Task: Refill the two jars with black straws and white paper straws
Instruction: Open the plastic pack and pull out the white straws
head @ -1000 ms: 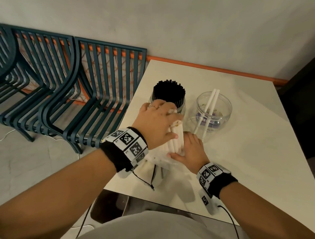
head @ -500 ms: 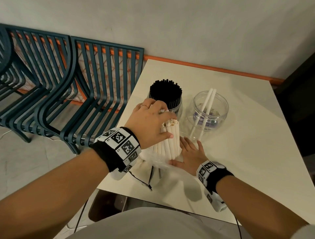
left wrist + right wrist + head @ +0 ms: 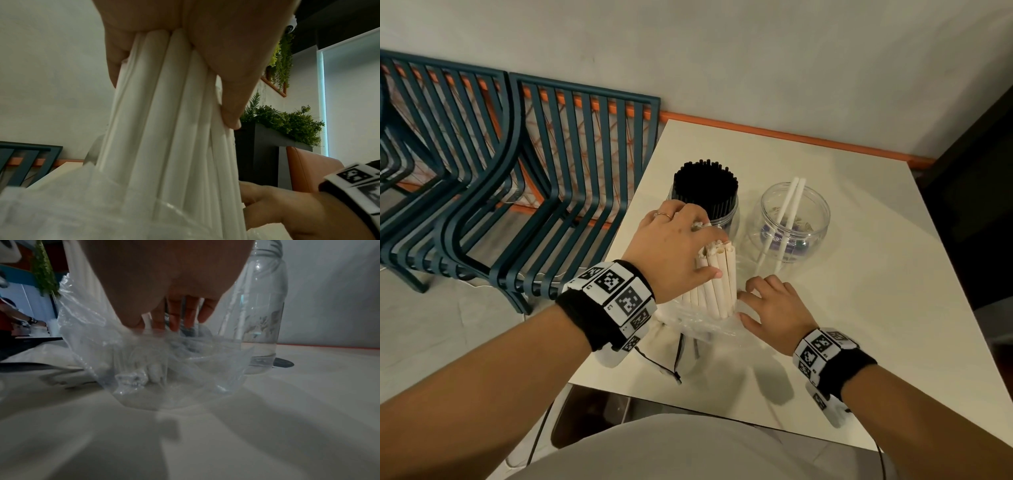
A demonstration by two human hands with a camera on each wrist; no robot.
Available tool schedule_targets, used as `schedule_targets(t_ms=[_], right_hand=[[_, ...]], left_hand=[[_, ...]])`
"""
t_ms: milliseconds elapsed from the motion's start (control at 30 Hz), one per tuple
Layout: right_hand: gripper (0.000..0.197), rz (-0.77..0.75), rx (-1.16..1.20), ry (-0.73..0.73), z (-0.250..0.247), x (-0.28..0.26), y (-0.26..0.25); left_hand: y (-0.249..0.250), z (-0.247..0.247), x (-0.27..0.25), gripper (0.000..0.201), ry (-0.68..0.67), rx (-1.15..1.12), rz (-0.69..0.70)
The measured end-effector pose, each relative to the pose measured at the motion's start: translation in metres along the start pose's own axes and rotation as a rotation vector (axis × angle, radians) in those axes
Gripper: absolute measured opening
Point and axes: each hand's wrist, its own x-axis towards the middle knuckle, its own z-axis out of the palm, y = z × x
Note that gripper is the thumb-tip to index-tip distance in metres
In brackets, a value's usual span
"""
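Unbagging step: left hand [image 3: 674, 246] clamps white paper straws [image 3: 717, 284]; right hand [image 3: 774, 308], fingers loose, pins plastic bag [image 3: 698, 322]. Next, lift straws free toward near-empty jar [image 3: 794, 219].

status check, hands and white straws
Left hand grips white straw bundle. Right hand holds plastic bag down. White-straw jar nearly empty, path unobstructed.

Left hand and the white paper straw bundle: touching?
Touching. The left wrist view shows the left hand gripping the top of the white paper straw bundle, thumb pressed against its side.
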Motion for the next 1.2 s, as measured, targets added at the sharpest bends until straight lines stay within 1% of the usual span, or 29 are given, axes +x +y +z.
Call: schedule_targets(t_ms=[67, 133, 200, 300, 367, 400, 467, 600, 667, 733, 767, 833, 900, 933, 1000, 1067, 1100, 1133, 1200], right_hand=[[0.037, 0.01, -0.019, -0.028, -0.003, 0.003, 0.0], [0.031, -0.022, 0.031, -0.012, -0.004, 0.006, 0.001], [0.034, -0.037, 0.079, -0.03, -0.003, 0.007, 0.001], [0.039, 0.007, -0.008, -0.143, -0.004, 0.008, -0.004], [0.054, 0.038, -0.075, -0.25, -0.006, 0.014, -0.01], [0.057, 0.057, -0.084, -0.309, -0.007, 0.017, -0.012], [0.055, 0.115, -0.065, -0.432, -0.006, 0.023, -0.014], [0.06, 0.187, 0.0, -0.576, -0.002, 0.031, -0.018], [0.061, 0.216, 0.062, -0.622, -0.007, 0.034, -0.018], [0.06, 0.246, 0.171, -0.583, -0.015, 0.035, -0.015], [0.06, 0.259, 0.26, -0.53, -0.018, 0.035, -0.013], [0.07, 0.273, 0.515, -0.352, -0.028, 0.033, -0.014], [0.081, 0.249, 0.794, -0.161, -0.041, 0.035, -0.022], [0.083, 0.231, 0.913, -0.099, -0.049, 0.039, -0.028], [0.094, 0.212, 1.085, -0.058, -0.06, 0.048, -0.038], [0.105, 0.215, 1.163, -0.028, -0.064, 0.057, -0.045], [0.106, 0.22, 1.183, -0.001, -0.066, 0.06, -0.048], [0.1, 0.223, 1.191, 0.031, -0.066, 0.062, -0.05], [0.083, 0.238, 1.199, 0.085, -0.067, 0.063, -0.052]], left_hand=[[0.0, 0.0, 0.0, 0.048, 0.004, -0.004, 0.002], [0.0, 0.0, -0.001, 0.048, 0.012, -0.006, 0.002], [0.0, 0.0, -0.002, 0.048, 0.019, -0.007, 0.001], [0.001, 0.001, -0.002, 0.047, 0.019, -0.009, 0.004], [0.001, 0.0, -0.002, 0.047, 0.017, -0.012, 0.002], [0.001, 0.0, -0.002, 0.047, 0.014, -0.01, 0.0], [0.001, -0.001, -0.002, 0.047, 0.008, -0.018, -0.003], [0.004, -0.001, -0.004, 0.047, 0.013, -0.026, 0.001], [0.005, -0.001, -0.004, 0.047, 0.011, -0.026, 0.0], [0.004, 0.0, -0.005, 0.048, 0.007, -0.027, -0.004], [0.004, 0.0, -0.005, 0.048, 0.013, -0.03, -0.004], [0.003, -0.001, -0.006, 0.049, 0.023, -0.034, -0.002], [0.002, -0.001, -0.006, 0.051, 0.026, -0.033, 0.002], [0.002, -0.001, -0.006, 0.053, 0.028, -0.031, 0.006], [0.002, 0.0, -0.006, 0.056, 0.041, -0.029, 0.012], [0.002, 0.0, -0.006, 0.059, 0.037, -0.035, 0.005], [0.002, 0.0, -0.006, 0.06, 0.038, -0.039, 0.001], [0.002, 0.001, -0.006, 0.059, 0.045, -0.043, -0.001], [0.0, 0.002, -0.007, 0.057, 0.065, -0.043, 0.004]])
